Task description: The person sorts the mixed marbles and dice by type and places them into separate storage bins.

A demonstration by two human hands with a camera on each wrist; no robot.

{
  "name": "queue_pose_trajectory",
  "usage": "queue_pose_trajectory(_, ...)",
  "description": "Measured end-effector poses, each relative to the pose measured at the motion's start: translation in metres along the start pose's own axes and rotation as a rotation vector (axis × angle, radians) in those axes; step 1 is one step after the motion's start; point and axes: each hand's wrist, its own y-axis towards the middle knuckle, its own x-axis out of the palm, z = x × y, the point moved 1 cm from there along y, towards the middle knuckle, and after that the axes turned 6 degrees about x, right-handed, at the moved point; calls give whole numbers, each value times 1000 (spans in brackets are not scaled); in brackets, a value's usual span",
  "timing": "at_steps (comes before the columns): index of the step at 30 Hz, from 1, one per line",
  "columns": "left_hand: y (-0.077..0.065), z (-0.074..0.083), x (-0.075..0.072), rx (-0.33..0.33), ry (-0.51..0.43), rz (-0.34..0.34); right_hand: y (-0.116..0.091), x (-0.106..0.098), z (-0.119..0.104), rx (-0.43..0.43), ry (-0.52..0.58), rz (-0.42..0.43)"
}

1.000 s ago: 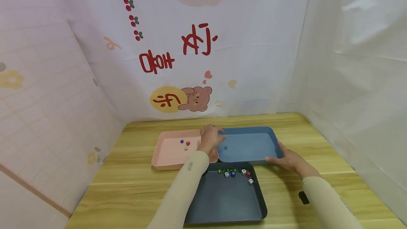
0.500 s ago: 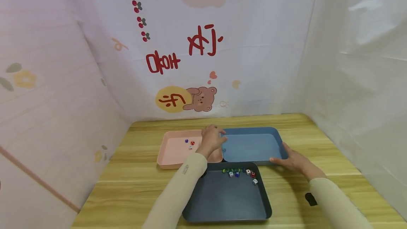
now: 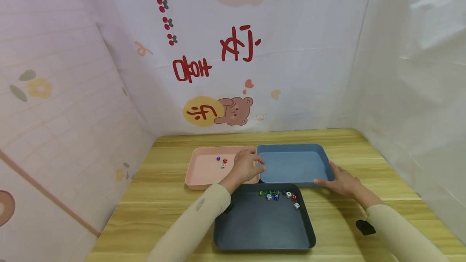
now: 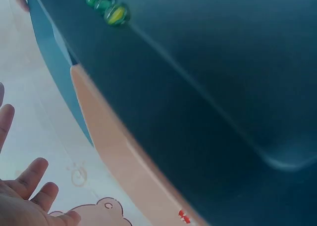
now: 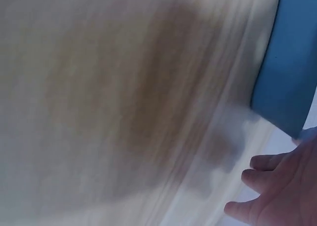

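My left hand [image 3: 246, 165] hovers where the pink tray [image 3: 198, 173] meets the blue tray [image 3: 291, 165], fingers loosely spread and holding nothing. The left wrist view shows the same hand [image 4: 22, 201] with its fingers apart. My right hand [image 3: 342, 181] touches the blue tray's front right corner, thumb at the front wall and fingers along the right side. In the right wrist view its fingers [image 5: 262, 181] are extended. A blue die [image 3: 218, 158], a red die [image 3: 225, 161] and a white die [image 3: 223, 166] lie in the pink tray.
In front stands a dark grey tray [image 3: 265, 229]. Several white, red and blue dice [image 3: 276, 197] and green glass marbles [image 4: 117, 15] lie along its far side. All three trays stand on a wood-grain table [image 3: 145, 209]. A black object [image 3: 365, 227] shows beside the right sleeve.
The head view has shifted slightly. A small bluish thing in the blue tray moved left toward my left hand and is now out of sight. Both hands stay nearly in place.
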Motion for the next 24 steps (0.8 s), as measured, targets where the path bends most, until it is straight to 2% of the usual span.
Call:
queue_pose_trajectory(4,-13,1,2,62,5,-4,0,-2,-2,1,-18,-8)
queue_pose_trajectory(9,-25,1,5,120,52,-52,1,-2,-2,0,-16,-26)
queue_pose_trajectory(19,-36,-3,23,148,153,-133,-2,-2,1,10,-16,-20)
queue_pose_trajectory(24,-37,-6,31,180,228,-144,-1,0,1,17,-10,-26)
